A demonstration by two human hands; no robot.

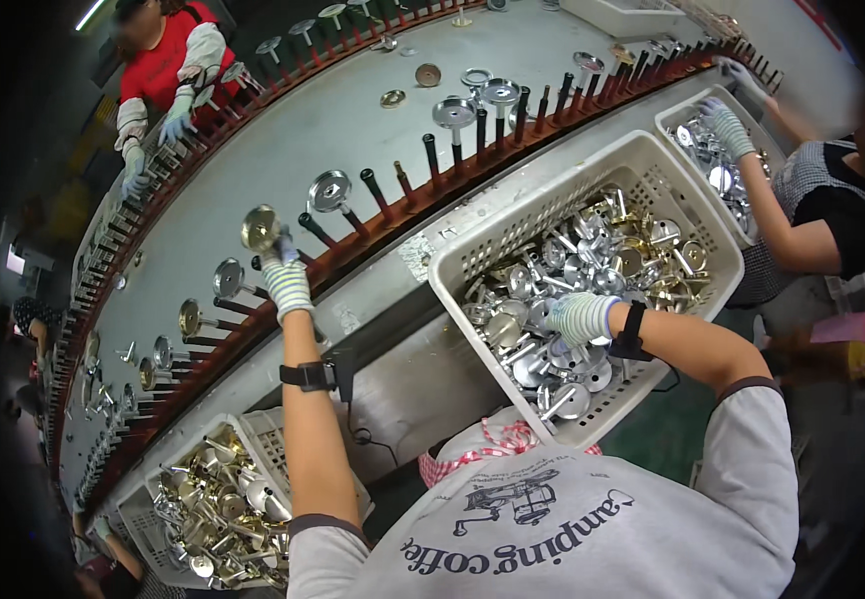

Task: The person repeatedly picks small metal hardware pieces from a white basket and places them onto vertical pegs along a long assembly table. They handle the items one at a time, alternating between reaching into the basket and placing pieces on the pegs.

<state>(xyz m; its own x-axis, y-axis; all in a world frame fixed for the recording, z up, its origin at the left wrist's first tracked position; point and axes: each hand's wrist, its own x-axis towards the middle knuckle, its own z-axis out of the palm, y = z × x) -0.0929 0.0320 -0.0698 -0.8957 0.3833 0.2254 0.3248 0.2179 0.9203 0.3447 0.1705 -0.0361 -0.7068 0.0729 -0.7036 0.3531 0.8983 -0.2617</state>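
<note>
My left hand (288,283), in a striped white-and-green glove, reaches to the peg row on the conveyor edge. Its fingers are closed around the lower part of a gold-toned metal disc with a stem (260,228). Low in the large white basket (582,436), my right hand (584,318) wears the same kind of glove. Its fingers curl down among silver disc-and-stem parts (527,369); what they grip is hidden. Brass-coloured parts (694,257) lie at the basket's far right. A silver disc part (330,191) sits on a peg just right of my left hand.
Dark upright pegs (431,155) line the curved grey conveyor table (372,130), several bearing discs. Another basket (138,524) of brass and silver parts stands lower left. A co-worker (812,200) reaches into a basket at right; a person in red (168,65) works across the table.
</note>
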